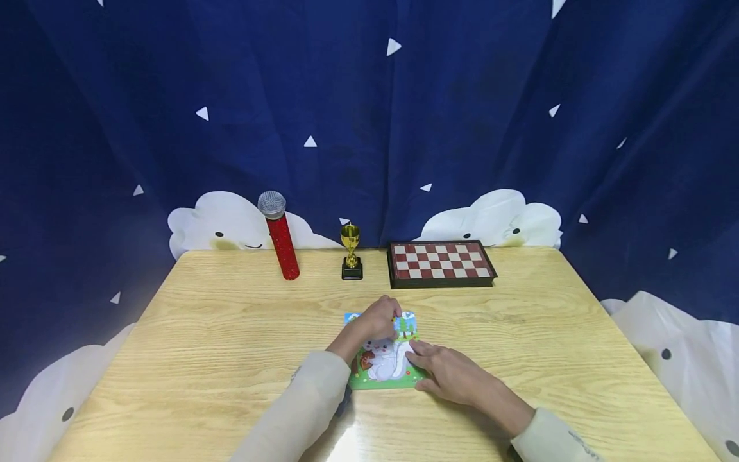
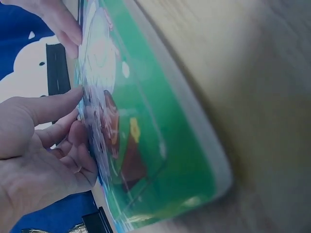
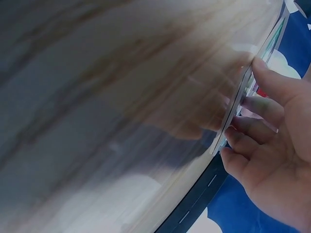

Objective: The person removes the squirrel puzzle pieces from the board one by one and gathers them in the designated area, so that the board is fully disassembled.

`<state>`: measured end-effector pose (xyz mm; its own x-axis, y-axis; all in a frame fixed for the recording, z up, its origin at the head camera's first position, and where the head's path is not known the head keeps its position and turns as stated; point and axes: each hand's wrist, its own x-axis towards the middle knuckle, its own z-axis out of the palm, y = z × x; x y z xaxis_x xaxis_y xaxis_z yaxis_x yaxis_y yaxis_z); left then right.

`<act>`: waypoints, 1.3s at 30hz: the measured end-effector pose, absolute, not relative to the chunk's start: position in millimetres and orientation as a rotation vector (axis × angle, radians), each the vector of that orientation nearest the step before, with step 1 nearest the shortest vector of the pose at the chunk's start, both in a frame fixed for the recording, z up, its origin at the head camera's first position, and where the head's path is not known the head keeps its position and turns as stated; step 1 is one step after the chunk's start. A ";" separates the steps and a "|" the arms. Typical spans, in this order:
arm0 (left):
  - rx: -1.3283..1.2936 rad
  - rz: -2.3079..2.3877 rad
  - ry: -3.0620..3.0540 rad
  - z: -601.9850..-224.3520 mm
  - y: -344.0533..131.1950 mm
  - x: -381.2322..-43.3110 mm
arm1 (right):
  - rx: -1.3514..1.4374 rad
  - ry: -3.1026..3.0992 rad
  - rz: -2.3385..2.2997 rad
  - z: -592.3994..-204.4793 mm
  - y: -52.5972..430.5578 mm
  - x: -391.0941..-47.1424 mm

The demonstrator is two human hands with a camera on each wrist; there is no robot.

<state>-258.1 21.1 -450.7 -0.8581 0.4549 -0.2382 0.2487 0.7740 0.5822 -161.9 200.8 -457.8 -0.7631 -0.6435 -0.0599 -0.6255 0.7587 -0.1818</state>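
Note:
A squirrel jigsaw puzzle [image 1: 385,369] lies flat near the middle of the table, with a green border and a pale squirrel holding a brown nut. My left hand [image 1: 378,319] reaches over its upper part, thumb and forefinger pinching the puzzle piece with trees [image 1: 406,327] at the upper right. In the left wrist view, the fingers of that hand [image 2: 53,141] curl close against the picture. My right hand [image 1: 453,375] rests at the board's right side, fingertips on the picture and thumb by the edge. The right wrist view has its fingers [image 3: 257,128] spread along that edge.
Along the back of the wooden table [image 1: 231,346] stand a red microphone [image 1: 281,237], a small gold trophy cup [image 1: 351,247] on a black base, and a red-and-white chessboard [image 1: 441,262]. A dark blue curtain [image 1: 369,128] with white clouds hangs behind and around.

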 end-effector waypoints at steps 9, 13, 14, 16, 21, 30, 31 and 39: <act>0.548 0.887 2.593 -451.2 21.3 -256.9 | -1.026 2.833 -0.241 -455.1 200.8 -161.4; 0.526 0.967 2.613 -452.8 22.1 -257.5 | -1.031 2.836 -0.238 -455.2 201.0 -161.4; 0.526 0.981 2.620 -453.0 22.2 -257.6 | -1.033 2.837 -0.238 -455.4 201.0 -161.5; 0.522 1.009 2.630 -453.5 22.5 -258.0 | -1.035 2.837 -0.236 -455.8 201.0 -161.8; 0.498 1.072 2.662 -453.4 24.2 -256.7 | -1.043 2.840 -0.221 -457.0 201.1 -162.3; 0.404 1.140 2.700 -453.9 24.6 -255.7 | -1.048 2.845 -0.207 -457.0 200.5 -161.3; 0.408 1.151 2.691 -454.1 24.2 -255.9 | -1.048 2.847 -0.205 -456.9 200.4 -161.3; 0.451 1.207 2.574 -443.7 14.3 -258.0 | -1.045 2.842 -0.201 -455.4 199.7 -161.8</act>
<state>-258.0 14.3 -443.7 -0.9175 0.3840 -0.1034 0.1662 0.6063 0.7777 -161.8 199.7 -455.4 -0.7579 -0.6501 -0.0548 -0.6359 0.7549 -0.1605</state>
